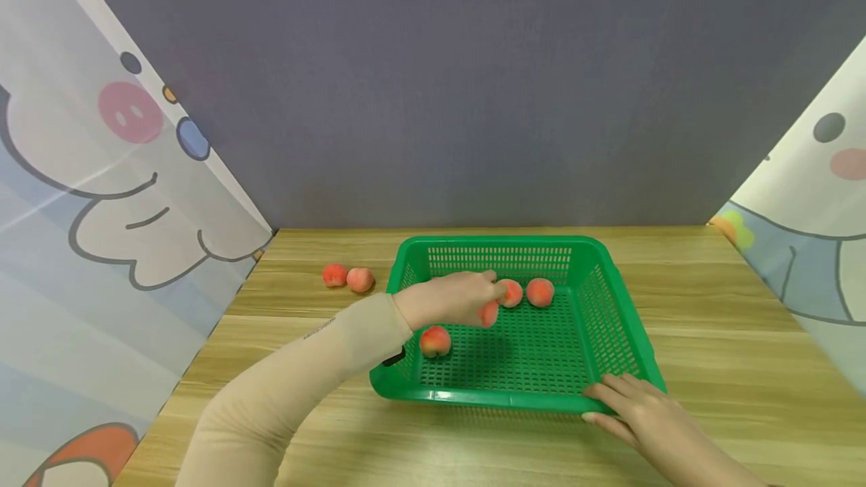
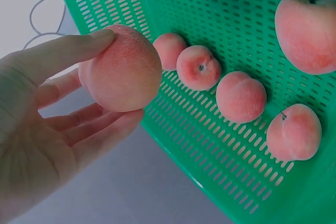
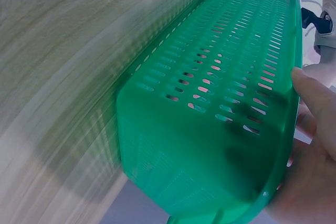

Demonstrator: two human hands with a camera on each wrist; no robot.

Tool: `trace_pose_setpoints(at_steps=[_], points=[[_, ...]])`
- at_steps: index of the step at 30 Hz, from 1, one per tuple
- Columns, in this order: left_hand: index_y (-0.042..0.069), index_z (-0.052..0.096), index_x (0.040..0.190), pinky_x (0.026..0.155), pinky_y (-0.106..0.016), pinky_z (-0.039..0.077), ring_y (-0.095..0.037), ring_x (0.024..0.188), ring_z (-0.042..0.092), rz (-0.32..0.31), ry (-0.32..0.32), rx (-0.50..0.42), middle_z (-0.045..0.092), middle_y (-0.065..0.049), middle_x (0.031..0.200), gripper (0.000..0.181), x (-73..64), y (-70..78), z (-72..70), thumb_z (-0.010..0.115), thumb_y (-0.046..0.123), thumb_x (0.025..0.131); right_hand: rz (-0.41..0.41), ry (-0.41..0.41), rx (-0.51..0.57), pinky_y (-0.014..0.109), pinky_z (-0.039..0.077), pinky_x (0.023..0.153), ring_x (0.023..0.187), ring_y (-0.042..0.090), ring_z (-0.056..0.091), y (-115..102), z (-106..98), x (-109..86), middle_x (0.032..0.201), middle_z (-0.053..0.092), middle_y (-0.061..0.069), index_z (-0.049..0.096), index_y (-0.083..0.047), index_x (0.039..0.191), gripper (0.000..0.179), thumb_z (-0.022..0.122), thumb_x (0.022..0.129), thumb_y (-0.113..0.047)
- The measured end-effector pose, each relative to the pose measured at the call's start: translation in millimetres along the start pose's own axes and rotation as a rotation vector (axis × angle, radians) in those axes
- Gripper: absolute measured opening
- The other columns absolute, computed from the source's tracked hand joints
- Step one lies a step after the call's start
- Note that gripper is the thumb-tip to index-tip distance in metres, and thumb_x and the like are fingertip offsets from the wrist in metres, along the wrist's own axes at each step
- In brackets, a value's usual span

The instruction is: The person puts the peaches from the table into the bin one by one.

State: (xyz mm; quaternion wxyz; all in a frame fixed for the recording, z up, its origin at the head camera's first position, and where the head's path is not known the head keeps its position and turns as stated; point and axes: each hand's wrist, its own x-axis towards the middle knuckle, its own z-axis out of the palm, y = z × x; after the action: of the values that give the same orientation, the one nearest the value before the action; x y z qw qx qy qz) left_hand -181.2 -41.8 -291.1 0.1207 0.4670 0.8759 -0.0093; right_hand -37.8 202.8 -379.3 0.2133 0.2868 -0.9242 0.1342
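My left hand (image 1: 460, 297) is over the green plastic basket (image 1: 504, 241) and holds a peach (image 2: 123, 69) between thumb and fingers. In the left wrist view, several peaches lie inside, most of them in a row along a slotted wall, with one peach (image 2: 310, 32) apart from the row. The head view shows a peach (image 1: 435, 341) near the basket's left side and another peach (image 1: 540, 292) toward the back. At the near right corner, my right hand (image 1: 639, 410) grips the rim, its thumb (image 3: 310, 87) on the outer side.
Left of the basket, two more peaches (image 1: 360, 279) sit side by side on the wooden table (image 1: 731, 337). A grey panel (image 1: 473, 96) rises behind the table. Cartoon-printed sheets (image 1: 61, 246) stand at both sides.
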Motion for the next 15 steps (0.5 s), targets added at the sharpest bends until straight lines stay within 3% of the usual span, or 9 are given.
trace_pose_setpoints(at_steps=[4, 6, 8, 11, 15], points=[[0.014, 0.052, 0.085, 0.078, -0.019, 0.041, -0.023, 0.113, 0.048, 0.002, -0.023, -0.002, 0.060, -0.003, 0.094, 0.010, 6.6, 0.6, 2.7, 0.057, 0.005, 0.083, -0.010, -0.009, -0.004, 0.039, 0.048, 0.068, 0.077, 0.011, 0.056, 1.1, 0.8, -0.1, 0.086, 0.056, -0.013, 0.063, -0.022, 0.088, 0.021, 0.069, 0.072, -0.034], [0.013, 0.051, 0.083, 0.069, -0.017, 0.038, -0.021, 0.096, 0.058, 0.005, -0.041, -0.014, 0.059, -0.009, 0.104, 0.010, 9.6, 0.4, 4.2, 0.057, 0.005, 0.082, -0.009, -0.013, -0.003, 0.039, 0.048, 0.068, 0.078, 0.011, 0.056, 1.4, 1.0, -0.3, 0.087, 0.056, -0.013, 0.063, -0.023, 0.088, 0.021, 0.068, 0.072, -0.035], [0.012, 0.050, 0.086, 0.062, -0.016, 0.034, -0.013, 0.072, 0.059, 0.001, -0.061, -0.032, 0.056, -0.015, 0.113, 0.010, 11.7, 0.4, 5.9, 0.056, 0.005, 0.083, -0.008, -0.019, 0.001, 0.040, 0.048, 0.069, 0.078, 0.012, 0.056, 1.9, 1.3, -0.6, 0.086, 0.056, -0.012, 0.063, -0.023, 0.088, 0.021, 0.068, 0.072, -0.035], [0.011, 0.049, 0.092, 0.056, -0.017, 0.029, -0.007, 0.046, 0.035, -0.024, -0.102, -0.063, 0.049, -0.018, 0.122, 0.011, 14.0, 0.3, 8.8, 0.053, 0.004, 0.085, -0.010, -0.024, 0.003, 0.041, 0.048, 0.069, 0.077, 0.012, 0.057, 2.3, 1.3, -0.6, 0.086, 0.056, -0.012, 0.063, -0.022, 0.088, 0.021, 0.068, 0.072, -0.035], [0.012, 0.051, 0.100, 0.056, -0.018, 0.028, -0.011, 0.053, 0.029, -0.066, -0.138, -0.035, 0.051, -0.004, 0.107, 0.017, 17.3, 0.6, 12.8, 0.054, 0.006, 0.085, -0.022, -0.022, 0.004, 0.040, 0.048, 0.068, 0.077, 0.010, 0.056, 2.3, 1.2, -0.1, 0.086, 0.055, -0.014, 0.063, -0.022, 0.088, 0.020, 0.068, 0.072, -0.034]])
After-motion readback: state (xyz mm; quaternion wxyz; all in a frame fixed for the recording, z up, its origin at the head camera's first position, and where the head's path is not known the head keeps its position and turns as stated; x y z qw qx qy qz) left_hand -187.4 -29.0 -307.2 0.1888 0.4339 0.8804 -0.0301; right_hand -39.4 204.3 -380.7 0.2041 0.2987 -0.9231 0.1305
